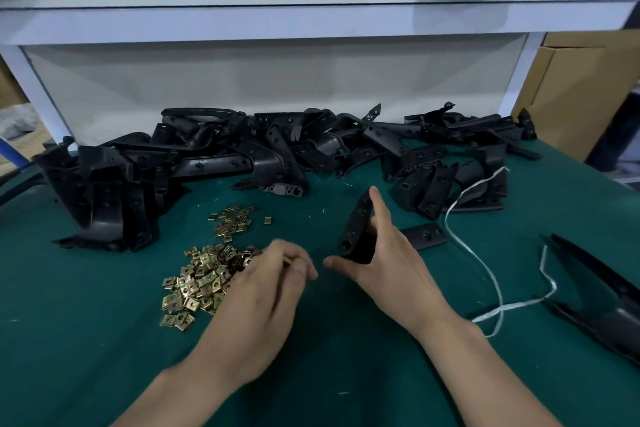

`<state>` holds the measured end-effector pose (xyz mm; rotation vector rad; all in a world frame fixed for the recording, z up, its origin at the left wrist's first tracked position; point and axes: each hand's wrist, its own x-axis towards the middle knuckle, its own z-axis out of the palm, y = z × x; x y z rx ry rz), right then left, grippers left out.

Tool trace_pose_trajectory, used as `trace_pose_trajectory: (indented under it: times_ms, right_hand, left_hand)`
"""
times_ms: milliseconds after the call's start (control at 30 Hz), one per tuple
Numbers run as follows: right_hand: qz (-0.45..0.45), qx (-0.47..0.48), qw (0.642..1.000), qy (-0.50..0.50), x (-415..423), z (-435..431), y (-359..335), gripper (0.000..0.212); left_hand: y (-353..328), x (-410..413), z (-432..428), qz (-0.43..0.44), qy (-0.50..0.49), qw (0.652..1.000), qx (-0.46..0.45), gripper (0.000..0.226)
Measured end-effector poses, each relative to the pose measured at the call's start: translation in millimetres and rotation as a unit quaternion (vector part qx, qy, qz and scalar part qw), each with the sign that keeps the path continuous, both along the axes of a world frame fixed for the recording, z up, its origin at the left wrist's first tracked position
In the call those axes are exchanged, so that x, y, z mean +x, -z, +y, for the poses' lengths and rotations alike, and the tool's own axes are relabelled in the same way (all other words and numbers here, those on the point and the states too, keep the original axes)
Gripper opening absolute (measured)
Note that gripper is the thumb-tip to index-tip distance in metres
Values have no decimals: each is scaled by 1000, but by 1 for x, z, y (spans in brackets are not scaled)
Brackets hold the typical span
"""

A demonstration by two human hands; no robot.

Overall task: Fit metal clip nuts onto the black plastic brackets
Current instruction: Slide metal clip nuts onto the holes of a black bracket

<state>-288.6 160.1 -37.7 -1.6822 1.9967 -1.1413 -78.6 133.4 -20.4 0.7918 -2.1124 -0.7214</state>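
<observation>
My right hand (391, 260) grips a black plastic bracket (356, 225) and holds it upright above the green mat, its holed face turned left. My left hand (266, 291) hovers at the right edge of the pile of brass-coloured clip nuts (197, 284), fingers curled together at the tips. The blur hides whether a clip nut sits between them. A smaller scatter of clip nuts (232, 222) lies further back. A big heap of black brackets (242, 152) runs across the back of the mat.
A flat black bracket piece (427, 235) lies just right of my right hand. A white strap (485, 263) loops across the mat at right. A long black part (602, 302) lies at the right edge. A white shelf (311, 17) overhangs the back, carrying a cardboard box and a bottle.
</observation>
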Motion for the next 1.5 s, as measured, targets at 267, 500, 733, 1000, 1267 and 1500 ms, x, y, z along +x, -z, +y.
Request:
trace_pose_trajectory:
  times_ms: [267, 500, 733, 1000, 1267, 1500]
  right_hand:
    - [68, -7, 997, -21, 4, 7, 1, 116]
    - [75, -19, 996, -34, 2, 4, -1, 112]
    - [91, 11, 995, -48, 2, 1, 0, 111]
    - [103, 22, 993, -53, 4, 0, 0, 110]
    - [110, 19, 993, -50, 3, -2, 3, 109]
    - [106, 14, 992, -61, 3, -1, 2, 111]
  left_hand:
    - [2, -15, 7, 200, 16, 925, 323, 44]
    - [4, -12, -1, 272, 35, 881, 385, 35]
    - [7, -13, -2, 286, 30, 882, 373, 32]
    - [9, -13, -3, 297, 5, 871, 391, 31]
    - [7, -14, -7, 349, 20, 821, 451, 24]
    - [4, -15, -5, 345, 19, 822, 453, 30]
